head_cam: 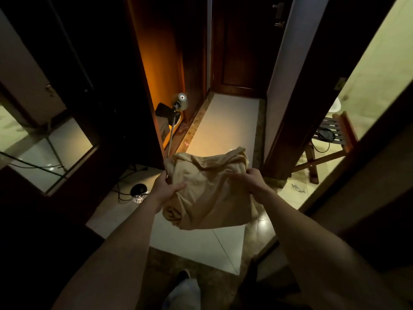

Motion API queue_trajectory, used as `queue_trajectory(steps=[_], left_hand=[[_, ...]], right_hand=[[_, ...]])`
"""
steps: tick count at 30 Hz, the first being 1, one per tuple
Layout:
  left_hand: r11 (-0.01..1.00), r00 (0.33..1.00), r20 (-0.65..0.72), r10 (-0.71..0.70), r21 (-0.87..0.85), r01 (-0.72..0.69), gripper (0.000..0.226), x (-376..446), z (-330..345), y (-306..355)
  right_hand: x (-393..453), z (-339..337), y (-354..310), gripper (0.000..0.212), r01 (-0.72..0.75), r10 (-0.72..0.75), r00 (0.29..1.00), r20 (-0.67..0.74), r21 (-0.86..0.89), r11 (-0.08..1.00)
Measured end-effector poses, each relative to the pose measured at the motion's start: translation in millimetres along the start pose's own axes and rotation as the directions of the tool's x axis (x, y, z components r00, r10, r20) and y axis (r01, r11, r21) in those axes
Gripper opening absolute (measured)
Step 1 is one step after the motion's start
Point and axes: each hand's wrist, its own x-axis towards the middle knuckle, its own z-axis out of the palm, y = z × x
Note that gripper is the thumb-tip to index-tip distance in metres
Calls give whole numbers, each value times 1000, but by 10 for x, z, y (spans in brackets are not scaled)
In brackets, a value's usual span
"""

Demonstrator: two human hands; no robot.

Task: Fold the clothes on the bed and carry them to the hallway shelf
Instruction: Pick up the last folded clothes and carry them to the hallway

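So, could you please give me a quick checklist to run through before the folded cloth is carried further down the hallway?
1. Left hand grips the beige cloth: ok.
2. Right hand grips its other side: ok.
3. Cloth held clear of the floor: ok.
4. Fold neat: not ok, corners sag.
5. Path ahead free: ok, though the lamp and cables sit to the left.
6. Shelf in sight: cannot tell.
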Motion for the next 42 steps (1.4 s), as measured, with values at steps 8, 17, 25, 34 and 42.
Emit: queue_trajectory(steps=[8,17,25,34,42], left_hand=[[998,998,56,-12,55,9,91,1493,-252,541],[998,987,161,-25,68,14,83,2881,2,1132],[1000,991,132,-3,26,-1,79,4088,586,1639],[998,997,71,-6,-55,10,75,5162,1032,2257],[998,998,59,-25,-51,28,71,6370,1061,2659]], right_hand=[[1205,197,-554,63,-29,36,996,-83,83,996],[2442,-33,-1084,55,-43,55,985,-163,77,996],[3801,-506,-1527,52,-54,67,989,-129,101,993],[5252,-949,-2179,62,-25,23,997,-67,-32,999],[6432,-879,-2659,55,21,-22,999,-26,-49,999]])
